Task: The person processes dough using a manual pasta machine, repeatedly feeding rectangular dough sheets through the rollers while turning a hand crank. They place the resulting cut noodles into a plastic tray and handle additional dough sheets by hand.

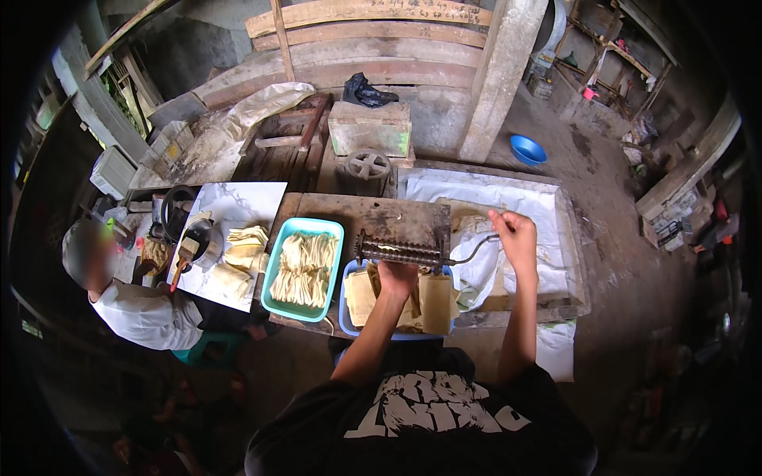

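Note:
A small metal roller cutter point(401, 252) with grooved rollers is fixed at the front edge of a dark wooden bench point(373, 213). My right hand point(514, 232) grips its crank handle point(476, 247) at the right. My left hand point(396, 275) rests just below the rollers, fingers on a pale dough sheet point(435, 301) that hangs into a blue tray point(346, 305). To the left, a turquoise tray point(279, 262) holds several cut noodle strips point(305, 268).
Another person point(135, 301) sits at the left beside a white board point(238, 208) with folded dough sheets point(242, 255) and a brush. A white-lined box point(548, 208) lies at the right. A blue bowl point(527, 149) is on the dirt floor beyond.

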